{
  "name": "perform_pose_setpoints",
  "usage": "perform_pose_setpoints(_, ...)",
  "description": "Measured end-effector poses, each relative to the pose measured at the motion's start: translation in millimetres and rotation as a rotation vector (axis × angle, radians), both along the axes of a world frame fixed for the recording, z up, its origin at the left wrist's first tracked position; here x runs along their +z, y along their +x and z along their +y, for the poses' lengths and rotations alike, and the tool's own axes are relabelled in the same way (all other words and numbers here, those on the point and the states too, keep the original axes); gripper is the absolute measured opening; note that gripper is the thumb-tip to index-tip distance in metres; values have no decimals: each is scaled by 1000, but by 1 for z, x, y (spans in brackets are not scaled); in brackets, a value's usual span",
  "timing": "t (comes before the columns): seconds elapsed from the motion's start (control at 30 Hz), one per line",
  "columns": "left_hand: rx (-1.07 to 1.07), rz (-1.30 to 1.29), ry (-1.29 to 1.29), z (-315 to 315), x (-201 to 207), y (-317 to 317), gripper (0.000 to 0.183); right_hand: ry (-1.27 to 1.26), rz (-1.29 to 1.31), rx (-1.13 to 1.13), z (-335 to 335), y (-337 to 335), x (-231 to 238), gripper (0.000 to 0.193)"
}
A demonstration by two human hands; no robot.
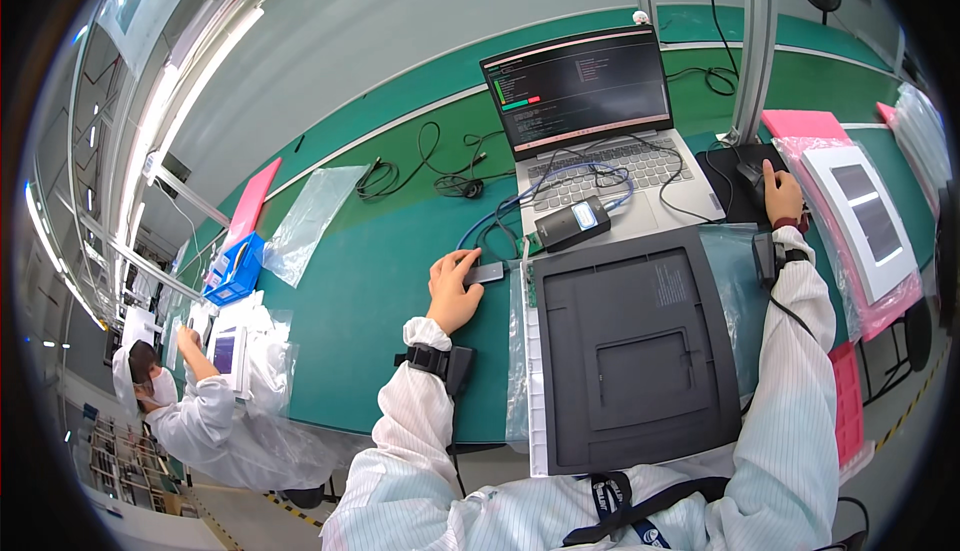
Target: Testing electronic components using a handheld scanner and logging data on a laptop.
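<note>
1. At the middle of a green tabletop, the left hand reached in from the near side, its fingers grasping the left end of a small grey device.
2. The device lay just left of the far-left corner of a large black panel — the biggest thing near the wearer, flat and recessed, with a white edge along its left side.
3. The right hand was farther right, against the right side of a black mouse on a dark mouse pad. Its fingers were bent, but whether they gripped the mouse I cannot tell.
4. Beyond the panel stood an open laptop, its dark screen showing lines of text and coloured bars.
5. Between laptop and panel sat a small black box with a pale label; a blue cable looped nearby.
6. On the right, a white-framed panel lay over pink wrapped sheeting.
7. To the left were clear plastic and a blue bin — and, nearer, a co-worker in a pale coat.
</note>
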State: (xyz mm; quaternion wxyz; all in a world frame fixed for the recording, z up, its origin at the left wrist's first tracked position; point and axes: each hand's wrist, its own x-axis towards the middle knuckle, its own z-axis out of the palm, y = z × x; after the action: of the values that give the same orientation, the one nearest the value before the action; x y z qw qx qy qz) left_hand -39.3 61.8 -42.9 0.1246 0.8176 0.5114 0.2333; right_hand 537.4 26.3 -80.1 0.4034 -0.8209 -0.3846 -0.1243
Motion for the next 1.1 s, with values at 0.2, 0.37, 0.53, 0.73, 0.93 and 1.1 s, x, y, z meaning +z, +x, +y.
perform_pose_setpoints(0.2, 2, 8, 4, 2, -1, -2, 55, -13, 5, 5, 0, -1, 0, 57)
perform_pose_setpoints(0.37, -1, -9, -1, 1, 0, 0, 55, 2, -11, 1, -1, -1, 0, 57)
perform_pose_setpoints(0.53, 0, -26, 10, 3, -4, -4, 53, 8, -6, 6, -2, -3, 2, 57)
perform_pose_setpoints(0.73, 1, -43, 14, 4, -4, -2, 49, 21, -12, 4, -1, -3, 2, 58)
perform_pose_setpoints(0.93, -4, -73, 33, 5, -6, -4, 43, 14, -9, 7, -1, -4, 1, 58)
perform_pose_setpoints(1.1, -2, -105, 27, 5, -6, -2, 39, -6, -24, -9, -2, -3, 2, 57)
